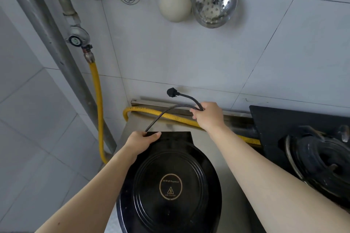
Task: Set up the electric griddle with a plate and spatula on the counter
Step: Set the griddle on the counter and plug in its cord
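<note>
We see the right hand (207, 115) closed around the black power cord (161, 114), its plug (172, 92) raised free near the white tiled wall (208, 58). The left hand (141, 141) grips the far edge of the round black electric griddle (168, 185), which sits on the steel counter (227, 176), left of the black gas stove (312, 153). A yellow corrugated gas hose (98, 89) runs behind.

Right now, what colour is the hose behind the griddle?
Yellow hose, seen in the head view.
</note>
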